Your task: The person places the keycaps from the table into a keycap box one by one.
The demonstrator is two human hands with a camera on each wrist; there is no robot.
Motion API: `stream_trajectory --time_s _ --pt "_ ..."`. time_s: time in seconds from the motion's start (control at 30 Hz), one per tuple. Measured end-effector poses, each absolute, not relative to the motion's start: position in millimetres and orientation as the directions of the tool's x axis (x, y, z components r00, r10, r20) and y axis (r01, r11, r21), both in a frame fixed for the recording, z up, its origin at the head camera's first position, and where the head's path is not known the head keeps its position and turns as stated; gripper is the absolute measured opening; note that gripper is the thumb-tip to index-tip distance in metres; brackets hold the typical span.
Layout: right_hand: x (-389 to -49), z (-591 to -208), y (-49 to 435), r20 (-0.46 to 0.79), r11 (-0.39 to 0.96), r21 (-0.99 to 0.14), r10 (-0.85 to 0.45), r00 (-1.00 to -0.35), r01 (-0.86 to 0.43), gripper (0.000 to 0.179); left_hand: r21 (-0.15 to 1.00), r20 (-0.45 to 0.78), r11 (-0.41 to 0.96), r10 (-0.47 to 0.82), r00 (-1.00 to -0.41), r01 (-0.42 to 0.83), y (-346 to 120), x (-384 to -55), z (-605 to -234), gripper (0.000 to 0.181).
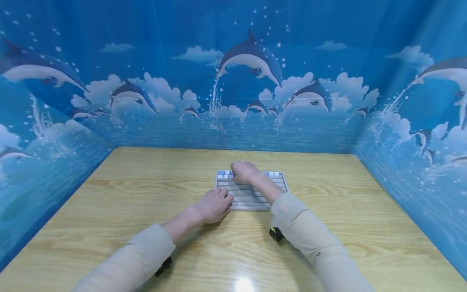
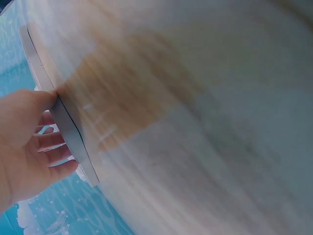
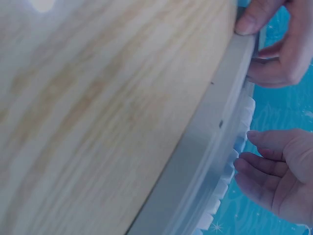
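A light grey, keyboard-shaped tray (image 1: pixel 251 199) with long crosswise rows lies flat in front of me. White and blue keycaps (image 1: pixel 226 176) stand along its far rows; more show in the right wrist view as a line of raised caps (image 3: pixel 226 178). My left hand (image 1: pixel 212 206) grips the near left corner, with the thumb (image 2: pixel 45 99) against the front side and the fingers over the top. At the far rows, my right hand (image 1: pixel 245 172) bends over the keycaps. Its thumb and fingertips straddle a blue keycap (image 3: pixel 239 145) and pinch around it.
The tray rests on a wood-grain table (image 1: pixel 153 178). A blue curtain (image 1: pixel 175 134) printed with dolphins and clouds encloses the back and both sides. Beneath the right sleeve (image 1: pixel 303 227) a small black object (image 1: pixel 276 234) shows.
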State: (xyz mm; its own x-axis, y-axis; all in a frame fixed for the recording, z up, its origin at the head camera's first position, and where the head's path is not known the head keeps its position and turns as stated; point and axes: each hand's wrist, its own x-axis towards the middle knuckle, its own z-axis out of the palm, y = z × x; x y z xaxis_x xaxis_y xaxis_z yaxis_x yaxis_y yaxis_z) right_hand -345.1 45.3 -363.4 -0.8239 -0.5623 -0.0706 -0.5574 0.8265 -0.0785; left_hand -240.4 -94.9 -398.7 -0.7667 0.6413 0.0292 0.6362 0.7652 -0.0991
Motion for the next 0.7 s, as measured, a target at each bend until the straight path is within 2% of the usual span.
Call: stream_trajectory --time_s 0.27,0.5,0.7 --pt "-338.0 -351.2 59.1 -0.059 0.822 -0.112 -0.566 -0.822 -0.558 0.008 -0.063 -0.009 0.773 0.632 -0.775 0.631 -96.4 -244.5 -395.8 0.018" --pt "-331.1 -344.2 71.2 -0.047 0.812 -0.138 -0.578 -0.815 -0.568 0.015 -0.081 -0.02 0.779 0.623 -0.782 0.622 -97.6 -248.5 -395.9 0.023" --pt "-321.6 -335.5 82.9 -0.033 0.793 -0.18 -0.596 -0.802 -0.582 0.016 -0.076 0.018 0.779 0.625 -0.781 0.622 -104.0 -249.7 -397.8 0.028"
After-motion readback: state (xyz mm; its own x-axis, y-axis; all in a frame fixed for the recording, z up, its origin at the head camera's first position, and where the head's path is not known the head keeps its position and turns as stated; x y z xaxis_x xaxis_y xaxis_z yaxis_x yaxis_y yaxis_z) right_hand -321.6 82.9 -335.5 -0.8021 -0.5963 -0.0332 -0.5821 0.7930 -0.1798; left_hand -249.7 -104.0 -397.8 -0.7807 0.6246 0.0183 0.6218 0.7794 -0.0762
